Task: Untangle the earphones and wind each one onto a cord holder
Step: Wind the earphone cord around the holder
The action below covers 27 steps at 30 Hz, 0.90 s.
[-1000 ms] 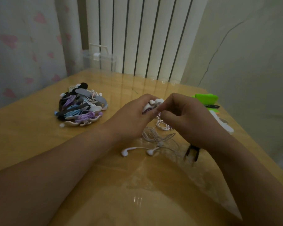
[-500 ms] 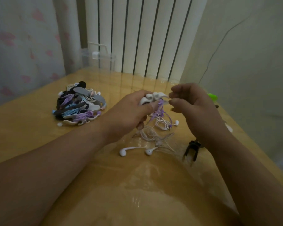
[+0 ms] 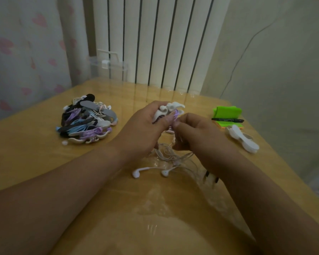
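Gripping a white curly-ended plastic cord holder [image 3: 170, 108] in the left hand [image 3: 145, 129], fingers curled round it, raised above the middle of the glossy yellow wooden worktop [image 3: 26, 144]. Pinching, in the curled fingers of the right hand [image 3: 197, 134] right beside it, what looks like the thin purple earphone cord [image 3: 176, 115] partly wrapped on that holder. Below both hands, lying loose on the worktop, a tangle of white wired earphones [image 3: 149, 169], buds toward the near edge. Far left, a heap of already wound holders [image 3: 85, 122]; far right, spare white holders [image 3: 243, 139], well apart. Probably mid-winding of the purple set, with the white set not yet begun. Next, likely: draw the cord taut, lay another turn round the holder's waist, keep it clear of the white tangle beneath.
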Available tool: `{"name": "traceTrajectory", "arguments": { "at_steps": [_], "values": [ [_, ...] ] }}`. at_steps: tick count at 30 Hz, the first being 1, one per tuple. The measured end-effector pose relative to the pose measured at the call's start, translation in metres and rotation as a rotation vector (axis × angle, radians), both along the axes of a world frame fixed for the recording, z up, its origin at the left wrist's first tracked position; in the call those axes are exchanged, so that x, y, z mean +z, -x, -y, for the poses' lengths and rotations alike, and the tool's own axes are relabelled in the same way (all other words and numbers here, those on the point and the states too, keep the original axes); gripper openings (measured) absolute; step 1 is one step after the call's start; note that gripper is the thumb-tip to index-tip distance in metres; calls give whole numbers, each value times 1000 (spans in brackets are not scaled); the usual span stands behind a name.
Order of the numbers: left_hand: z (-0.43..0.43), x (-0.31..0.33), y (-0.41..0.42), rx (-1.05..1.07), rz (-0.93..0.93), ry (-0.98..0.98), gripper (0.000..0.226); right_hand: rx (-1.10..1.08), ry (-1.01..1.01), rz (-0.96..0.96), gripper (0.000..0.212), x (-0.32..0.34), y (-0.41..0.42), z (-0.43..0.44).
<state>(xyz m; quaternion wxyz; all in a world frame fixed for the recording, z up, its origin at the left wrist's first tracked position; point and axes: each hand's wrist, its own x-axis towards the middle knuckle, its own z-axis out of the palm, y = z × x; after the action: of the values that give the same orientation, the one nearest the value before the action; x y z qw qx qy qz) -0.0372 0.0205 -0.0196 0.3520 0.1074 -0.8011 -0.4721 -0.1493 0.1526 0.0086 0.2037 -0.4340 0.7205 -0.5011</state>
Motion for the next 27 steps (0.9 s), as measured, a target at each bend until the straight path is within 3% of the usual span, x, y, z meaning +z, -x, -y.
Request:
{"name": "traceTrajectory", "arguments": {
  "at_steps": [2, 4, 10, 18, 24, 27],
  "values": [
    [2, -4, 2, 67, 20, 64, 38, -3, -123, -255, 18, 6, -2, -3],
    [2, -5, 2, 79, 51, 98, 39, 3, -179, -390, 17, 12, -2, -8],
    [4, -2, -1, 58, 205, 224, 22, -91, -148, -736, 6, 5, 4, -9],
    [2, 6, -5, -37, 245, 229, 7, -13, 140, -623, 10, 3, 12, -9],
    [-2, 14, -13, -138, 246, 204, 13, 6, 268, -606, 8, 8, 20, -12],
    [-5, 15, -14, -135, 213, 221, 13, 44, 303, -505, 7, 6, 23, -12]
  ]
}}
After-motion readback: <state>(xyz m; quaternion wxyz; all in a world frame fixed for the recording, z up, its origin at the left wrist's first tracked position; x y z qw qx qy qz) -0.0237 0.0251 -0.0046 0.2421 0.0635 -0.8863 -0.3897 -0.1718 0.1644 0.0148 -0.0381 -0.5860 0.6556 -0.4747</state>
